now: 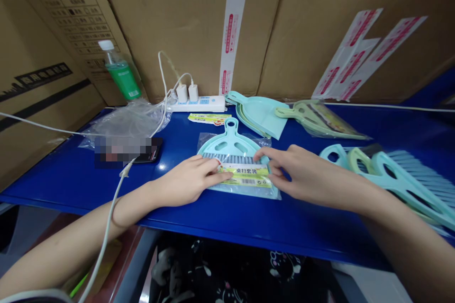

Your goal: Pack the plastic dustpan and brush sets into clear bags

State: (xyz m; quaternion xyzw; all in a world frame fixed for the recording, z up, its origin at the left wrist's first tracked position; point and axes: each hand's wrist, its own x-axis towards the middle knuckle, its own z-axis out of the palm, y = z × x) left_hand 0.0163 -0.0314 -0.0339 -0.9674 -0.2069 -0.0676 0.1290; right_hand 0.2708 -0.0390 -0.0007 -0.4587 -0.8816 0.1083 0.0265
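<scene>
A light-blue dustpan and brush set (231,139) in a clear plastic bag lies flat on the blue table, its handle pointing away from me. A yellow-green paper label (245,171) crosses the grey-blue bristles. My left hand (190,177) is closed on the set's left side, thumb and fingertips on the label's left end. My right hand (295,170) is at the right side; its index finger reaches onto the bag by the bristles, and the other fingers are curled against the edge.
Blue and green dustpans (263,109) are stacked behind, beside a bagged green set (316,118). Several brushes (401,180) lie at the right. A power strip (213,103), loose label (209,118), plastic bags (128,120), phone (151,151) and green bottle (122,75) stand left. A white cable (113,208) crosses my left forearm.
</scene>
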